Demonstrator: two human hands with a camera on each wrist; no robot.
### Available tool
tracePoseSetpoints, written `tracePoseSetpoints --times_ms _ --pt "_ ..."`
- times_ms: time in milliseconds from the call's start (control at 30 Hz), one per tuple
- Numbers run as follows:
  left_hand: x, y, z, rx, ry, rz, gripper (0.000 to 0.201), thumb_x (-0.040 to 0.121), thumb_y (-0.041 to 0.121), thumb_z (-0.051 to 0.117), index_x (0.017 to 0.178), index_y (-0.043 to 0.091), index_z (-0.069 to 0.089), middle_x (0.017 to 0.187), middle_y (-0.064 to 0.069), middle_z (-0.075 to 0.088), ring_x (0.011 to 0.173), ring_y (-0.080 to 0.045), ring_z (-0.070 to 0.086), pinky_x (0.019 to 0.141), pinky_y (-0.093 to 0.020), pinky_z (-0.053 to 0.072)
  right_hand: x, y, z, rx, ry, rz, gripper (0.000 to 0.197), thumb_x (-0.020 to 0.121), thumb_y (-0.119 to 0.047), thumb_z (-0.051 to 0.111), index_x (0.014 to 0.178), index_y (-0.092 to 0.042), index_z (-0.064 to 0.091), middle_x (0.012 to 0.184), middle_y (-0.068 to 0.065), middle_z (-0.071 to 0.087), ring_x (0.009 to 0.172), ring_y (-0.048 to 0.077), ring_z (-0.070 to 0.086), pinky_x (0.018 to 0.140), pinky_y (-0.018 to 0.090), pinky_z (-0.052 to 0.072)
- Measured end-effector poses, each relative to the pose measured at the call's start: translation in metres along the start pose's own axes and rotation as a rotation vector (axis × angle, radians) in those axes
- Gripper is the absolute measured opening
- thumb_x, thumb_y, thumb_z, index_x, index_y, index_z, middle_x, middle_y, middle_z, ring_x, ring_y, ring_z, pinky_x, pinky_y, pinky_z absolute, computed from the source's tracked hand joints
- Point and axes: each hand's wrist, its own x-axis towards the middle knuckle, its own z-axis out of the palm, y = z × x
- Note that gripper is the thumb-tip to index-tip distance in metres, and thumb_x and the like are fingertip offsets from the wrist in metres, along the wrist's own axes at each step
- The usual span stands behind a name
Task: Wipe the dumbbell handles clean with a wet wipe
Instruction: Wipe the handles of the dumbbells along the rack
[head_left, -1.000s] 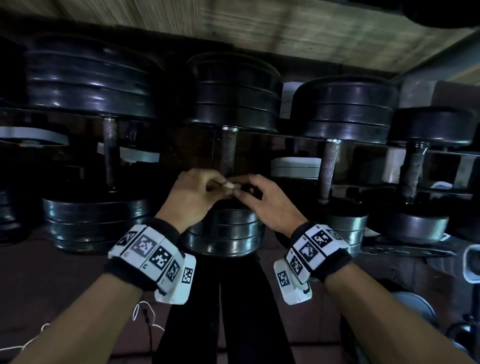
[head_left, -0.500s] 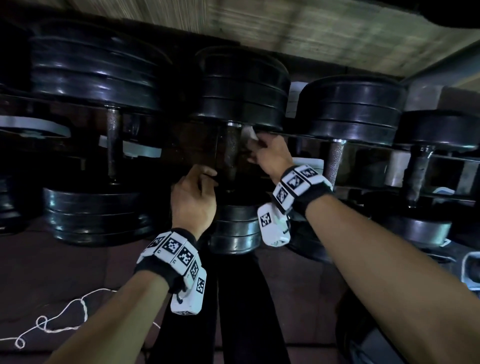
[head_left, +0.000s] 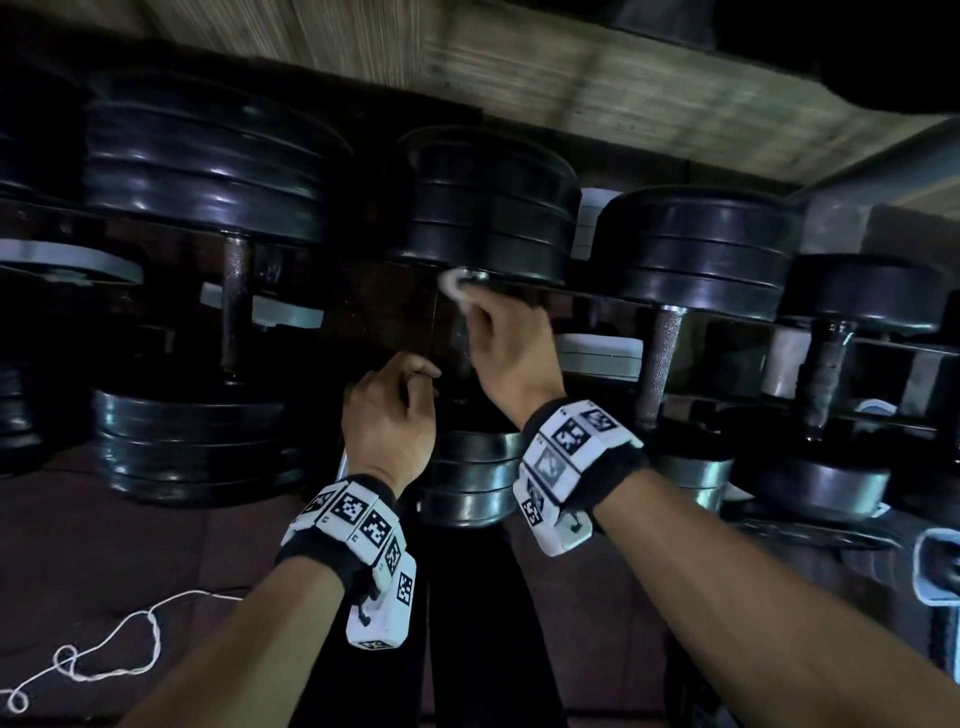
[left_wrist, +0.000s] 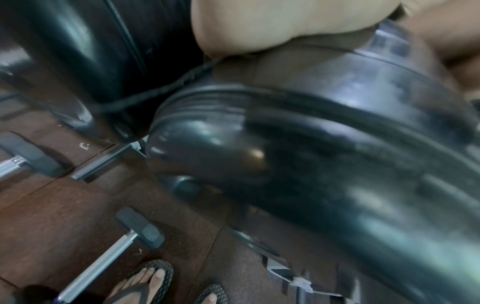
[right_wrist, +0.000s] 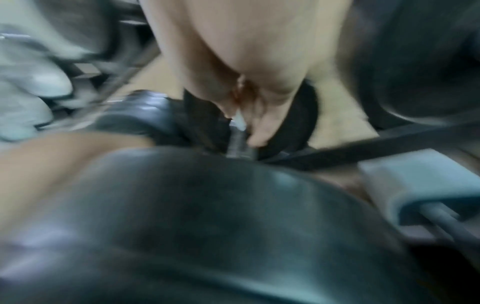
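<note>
The middle dumbbell's far black plates (head_left: 488, 208) and near plates (head_left: 470, 478) sit on the rack, joined by a dark handle (head_left: 460, 343). My right hand (head_left: 483, 317) pinches a white wet wipe (head_left: 453, 285) against the far end of that handle, just under the far plates. The blurred right wrist view shows the fingers (right_wrist: 249, 107) pressing the wipe (right_wrist: 240, 119) onto the handle (right_wrist: 237, 146). My left hand (head_left: 421, 376) is curled beside the handle's near end; whether it grips the handle is hidden. In the left wrist view the palm (left_wrist: 259, 26) lies over the near plates (left_wrist: 337, 144).
More dumbbells stand on the rack at the left (head_left: 234, 312), right (head_left: 660, 358) and far right (head_left: 826, 374). A white string (head_left: 104, 654) lies on the brown floor. My dark-trousered legs (head_left: 467, 623) and sandalled feet (left_wrist: 145, 283) are below the rack.
A second ago both hands held the wipe at the handle's near end. The right hand has since carried it up to the far end; the left hand stayed low beside the handle.
</note>
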Motion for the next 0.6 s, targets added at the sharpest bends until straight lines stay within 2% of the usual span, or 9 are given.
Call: tracePoseSetpoints --times_ms 67,133,200,267,333,400,467,533,600 --pt "0.000 0.000 -0.001 0.023 -0.012 0.004 0.039 0.082 0.034 0.030 0.089 0.026 0.067 0.072 0.018 0.064 0.075 -0.018 0.065 0.083 -0.043 0.052 -0.003 -0.011 0.002 -0.098 -0.073 0.011 0.032 0.104 -0.016 0.045 0.128 -0.017 0.065 0.117 0.011 0.072 0.102 0.031 0.067 0.092 0.035 0.051" --pt "0.001 -0.002 -0.002 0.025 -0.031 0.017 0.035 0.084 0.029 0.034 0.089 0.024 0.068 0.071 0.018 0.064 0.075 -0.017 0.065 0.082 -0.041 0.052 -0.003 -0.009 -0.003 -0.026 -0.003 0.055 0.023 0.103 -0.015 0.047 0.108 -0.012 0.069 0.102 0.013 0.073 0.084 0.025 0.065 0.073 0.023 0.042" --pt "0.002 -0.004 -0.002 0.012 -0.030 0.032 0.032 0.085 0.026 0.037 0.088 0.024 0.068 0.072 0.017 0.065 0.075 -0.016 0.065 0.080 -0.039 0.052 -0.001 0.005 -0.008 0.097 0.134 0.150 0.021 0.100 -0.015 0.051 0.083 -0.013 0.063 0.085 0.015 0.072 0.070 0.019 0.059 0.064 0.022 0.036" --pt "0.002 -0.004 -0.001 0.005 -0.028 0.017 0.030 0.085 0.027 0.039 0.090 0.024 0.068 0.074 0.014 0.069 0.075 -0.014 0.066 0.078 -0.036 0.053 0.003 0.024 -0.004 0.195 0.172 0.303 0.023 0.098 -0.021 0.053 0.085 -0.008 0.067 0.084 0.011 0.074 0.074 0.021 0.067 0.072 0.033 0.052" --pt "0.007 -0.007 0.001 -0.032 -0.056 -0.058 0.023 0.088 0.026 0.046 0.095 0.025 0.067 0.079 0.011 0.072 0.078 -0.013 0.068 0.079 -0.035 0.054 0.005 0.033 0.000 0.270 0.141 0.406 0.030 0.094 -0.031 0.054 0.093 -0.008 0.073 0.085 0.008 0.075 0.079 0.025 0.072 0.077 0.047 0.059" --pt "0.018 -0.007 -0.002 -0.185 -0.118 -0.102 0.018 0.090 0.024 0.054 0.105 0.023 0.063 0.088 0.007 0.071 0.084 -0.017 0.069 0.086 -0.039 0.055 0.005 0.033 0.003 0.302 0.143 0.372 0.031 0.092 -0.034 0.054 0.090 -0.010 0.073 0.080 0.003 0.073 0.076 0.016 0.071 0.076 0.041 0.060" --pt "0.036 -0.003 -0.010 -0.307 -0.218 -0.071 0.029 0.092 0.026 0.060 0.121 0.020 0.058 0.098 0.003 0.069 0.086 -0.018 0.069 0.084 -0.032 0.055 -0.003 0.025 0.000 0.272 0.136 0.247 0.022 0.095 -0.026 0.058 0.086 -0.011 0.070 0.073 -0.005 0.067 0.068 0.001 0.063 0.069 0.017 0.051" --pt "0.053 0.007 -0.021 -0.346 -0.377 -0.026 0.033 0.096 0.018 0.063 0.128 0.019 0.055 0.102 0.004 0.067 0.081 -0.006 0.068 0.074 -0.017 0.051 -0.014 0.019 -0.002 0.249 0.128 0.118 0.018 0.096 -0.023 0.062 0.085 -0.011 0.070 0.074 -0.005 0.067 0.069 0.004 0.062 0.065 0.017 0.046" --pt "0.066 0.017 -0.031 -0.328 -0.538 -0.005 0.022 0.094 0.015 0.063 0.116 0.019 0.063 0.096 0.002 0.069 0.079 0.000 0.068 0.070 -0.013 0.050 -0.023 0.014 0.000 0.305 0.075 0.063 0.016 0.095 -0.022 0.064 0.092 -0.010 0.072 0.083 -0.001 0.071 0.076 0.009 0.064 0.069 0.023 0.049"
